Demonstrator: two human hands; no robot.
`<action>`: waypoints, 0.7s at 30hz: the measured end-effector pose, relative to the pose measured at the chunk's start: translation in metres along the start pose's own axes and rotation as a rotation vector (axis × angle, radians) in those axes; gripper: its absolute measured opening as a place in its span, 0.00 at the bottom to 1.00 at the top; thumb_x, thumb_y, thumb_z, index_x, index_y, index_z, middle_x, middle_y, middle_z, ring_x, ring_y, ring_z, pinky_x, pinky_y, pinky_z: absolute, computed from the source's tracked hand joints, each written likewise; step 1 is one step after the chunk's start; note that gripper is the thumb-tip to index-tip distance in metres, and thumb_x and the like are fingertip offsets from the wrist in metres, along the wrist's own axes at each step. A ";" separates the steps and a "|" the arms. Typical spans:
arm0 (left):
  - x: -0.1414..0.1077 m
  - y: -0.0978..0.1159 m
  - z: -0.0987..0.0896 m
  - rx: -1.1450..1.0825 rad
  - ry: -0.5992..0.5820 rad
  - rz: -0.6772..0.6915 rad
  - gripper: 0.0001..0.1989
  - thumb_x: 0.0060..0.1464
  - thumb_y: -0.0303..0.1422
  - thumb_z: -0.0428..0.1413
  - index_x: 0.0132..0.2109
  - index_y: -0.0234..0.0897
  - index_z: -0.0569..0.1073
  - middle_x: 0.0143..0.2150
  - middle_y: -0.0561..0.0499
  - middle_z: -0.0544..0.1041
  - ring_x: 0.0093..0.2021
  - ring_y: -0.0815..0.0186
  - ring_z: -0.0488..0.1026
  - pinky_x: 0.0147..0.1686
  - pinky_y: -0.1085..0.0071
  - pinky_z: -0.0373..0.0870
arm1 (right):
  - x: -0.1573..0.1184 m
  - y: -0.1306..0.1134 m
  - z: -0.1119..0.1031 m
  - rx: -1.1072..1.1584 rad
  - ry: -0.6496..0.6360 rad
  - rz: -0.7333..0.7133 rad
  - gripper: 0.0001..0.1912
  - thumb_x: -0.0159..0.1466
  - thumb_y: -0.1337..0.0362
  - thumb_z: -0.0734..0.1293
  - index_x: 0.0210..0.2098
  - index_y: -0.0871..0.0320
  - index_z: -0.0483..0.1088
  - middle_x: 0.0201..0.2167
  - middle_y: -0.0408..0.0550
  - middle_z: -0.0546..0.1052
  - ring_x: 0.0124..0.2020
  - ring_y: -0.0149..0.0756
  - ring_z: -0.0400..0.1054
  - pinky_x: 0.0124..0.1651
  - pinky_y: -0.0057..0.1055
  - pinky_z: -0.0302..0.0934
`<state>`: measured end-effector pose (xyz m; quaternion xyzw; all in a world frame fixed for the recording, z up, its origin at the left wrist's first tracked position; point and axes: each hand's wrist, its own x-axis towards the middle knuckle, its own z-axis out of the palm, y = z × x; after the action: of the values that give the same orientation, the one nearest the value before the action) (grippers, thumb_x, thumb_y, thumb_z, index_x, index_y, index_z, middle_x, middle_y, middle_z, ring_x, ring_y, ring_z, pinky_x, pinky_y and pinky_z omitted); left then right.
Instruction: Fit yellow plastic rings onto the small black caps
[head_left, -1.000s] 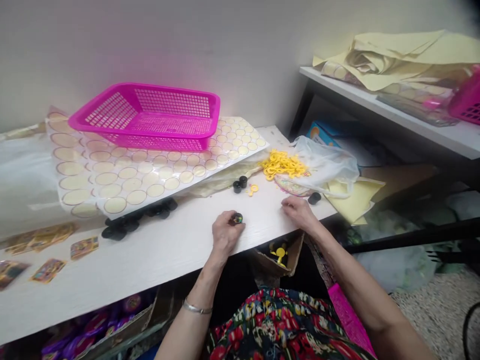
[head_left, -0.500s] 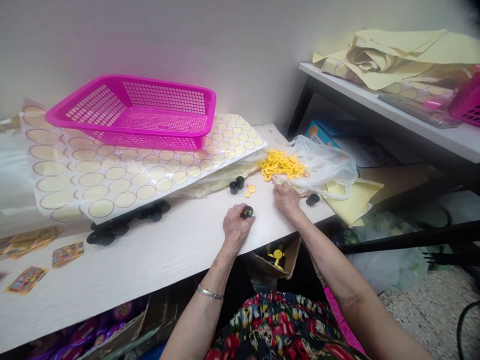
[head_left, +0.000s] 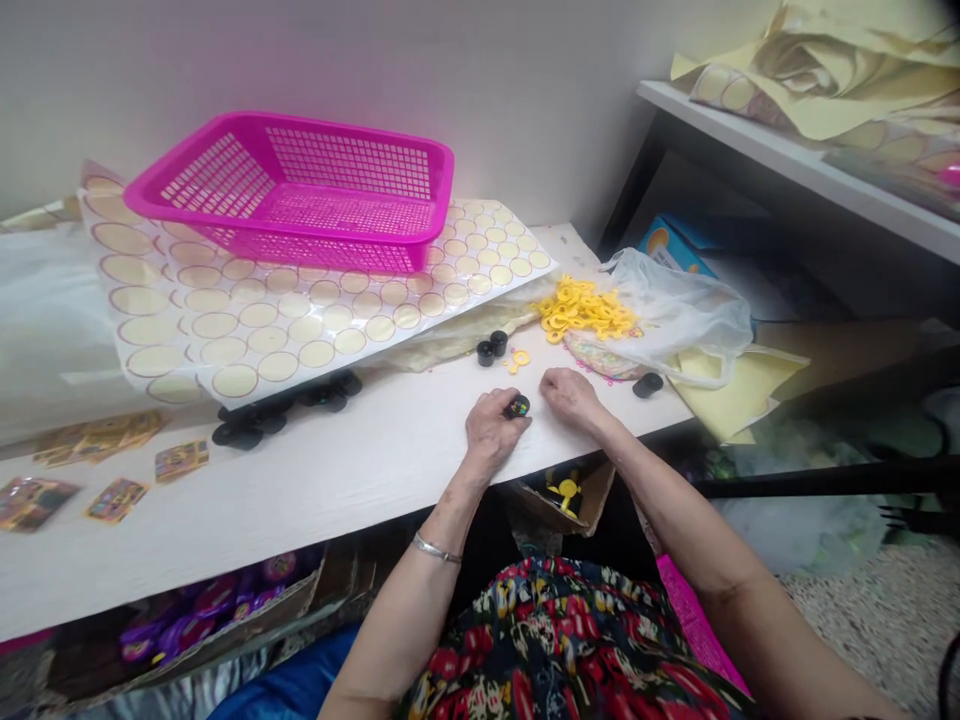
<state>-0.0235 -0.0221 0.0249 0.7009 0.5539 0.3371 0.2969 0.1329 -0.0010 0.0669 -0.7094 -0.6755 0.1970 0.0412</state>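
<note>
A small round black cup (head_left: 517, 406) with tiny coloured pieces in it is gripped by my left hand (head_left: 489, 436) above the front of the white table. Just right of it, my right hand (head_left: 574, 402) is closed with its fingertips curled under; whatever they hold is hidden. Tiny multicoloured pieces (head_left: 600, 360) lie behind my right hand, partly under a clear plastic bag (head_left: 667, 315). Farther back is a heap of yellow ring-shaped parts (head_left: 583, 308). Two black cups (head_left: 492, 347) and a loose yellow ring (head_left: 520, 357) sit behind my left hand. Another black piece (head_left: 647, 385) lies at the right.
A pink basket (head_left: 292, 250) stands on sheets of round stickers (head_left: 300, 330). Several black pieces (head_left: 255, 425) lie along the sheets' front edge, with printed cards (head_left: 116, 500) at left. A box with yellow parts (head_left: 570, 495) is below the table edge. A shelf (head_left: 750, 145) rises at right.
My right hand has drawn back from the tiny coloured pieces toward the black cup. My left hand still holds the cup. The whole view has shifted a little.
</note>
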 end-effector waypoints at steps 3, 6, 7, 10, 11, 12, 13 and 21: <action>0.000 -0.001 0.000 -0.006 0.001 -0.004 0.16 0.38 0.30 0.60 0.39 0.41 0.74 0.35 0.53 0.74 0.36 0.66 0.67 0.39 0.70 0.64 | 0.004 0.000 0.001 0.031 0.026 0.043 0.12 0.58 0.67 0.59 0.35 0.61 0.73 0.35 0.53 0.77 0.38 0.37 0.68 0.37 0.27 0.55; 0.000 -0.003 0.002 -0.015 0.006 -0.003 0.16 0.37 0.30 0.61 0.39 0.41 0.74 0.36 0.53 0.75 0.36 0.66 0.67 0.39 0.70 0.64 | 0.007 0.002 0.003 0.084 0.054 0.063 0.11 0.57 0.66 0.60 0.33 0.61 0.73 0.34 0.52 0.77 0.37 0.35 0.68 0.37 0.26 0.55; 0.000 -0.004 0.002 -0.020 0.008 -0.005 0.16 0.37 0.30 0.61 0.39 0.41 0.74 0.36 0.53 0.75 0.36 0.66 0.68 0.39 0.70 0.64 | 0.007 0.003 0.004 0.099 0.067 0.064 0.11 0.57 0.65 0.60 0.33 0.61 0.73 0.33 0.51 0.77 0.36 0.35 0.68 0.36 0.26 0.55; -0.001 -0.005 0.004 -0.029 0.017 -0.028 0.18 0.37 0.31 0.61 0.40 0.41 0.74 0.37 0.53 0.75 0.36 0.66 0.68 0.39 0.69 0.65 | 0.004 0.004 0.005 0.130 0.097 0.050 0.11 0.58 0.66 0.59 0.33 0.60 0.73 0.31 0.50 0.76 0.35 0.34 0.67 0.36 0.26 0.54; -0.001 -0.005 0.004 -0.030 0.018 -0.039 0.19 0.37 0.31 0.61 0.41 0.41 0.74 0.37 0.53 0.75 0.36 0.66 0.68 0.39 0.69 0.65 | 0.002 0.004 0.005 0.135 0.103 0.033 0.11 0.58 0.66 0.59 0.33 0.60 0.72 0.31 0.50 0.76 0.35 0.34 0.67 0.36 0.26 0.54; -0.001 -0.005 0.004 -0.029 0.018 -0.048 0.19 0.37 0.32 0.61 0.42 0.41 0.74 0.37 0.53 0.75 0.37 0.66 0.68 0.39 0.69 0.65 | 0.000 0.004 0.005 0.136 0.109 0.008 0.11 0.59 0.65 0.59 0.33 0.60 0.72 0.32 0.49 0.76 0.35 0.34 0.67 0.36 0.26 0.54; -0.001 -0.005 0.004 -0.026 0.017 -0.051 0.20 0.37 0.32 0.61 0.42 0.41 0.74 0.38 0.53 0.75 0.37 0.65 0.68 0.39 0.69 0.65 | -0.002 0.003 0.006 0.129 0.116 -0.020 0.10 0.59 0.65 0.59 0.33 0.60 0.72 0.32 0.49 0.75 0.35 0.34 0.66 0.36 0.26 0.54; 0.000 -0.001 0.001 0.030 0.005 0.027 0.15 0.38 0.31 0.61 0.38 0.39 0.74 0.36 0.53 0.75 0.37 0.66 0.68 0.39 0.70 0.64 | -0.010 0.002 0.019 -0.060 0.217 -0.136 0.09 0.62 0.67 0.57 0.35 0.59 0.68 0.37 0.50 0.71 0.35 0.35 0.64 0.34 0.29 0.52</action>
<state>-0.0231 -0.0221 0.0230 0.7118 0.5504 0.3344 0.2804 0.1280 -0.0147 0.0513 -0.6802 -0.7191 0.0952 0.1061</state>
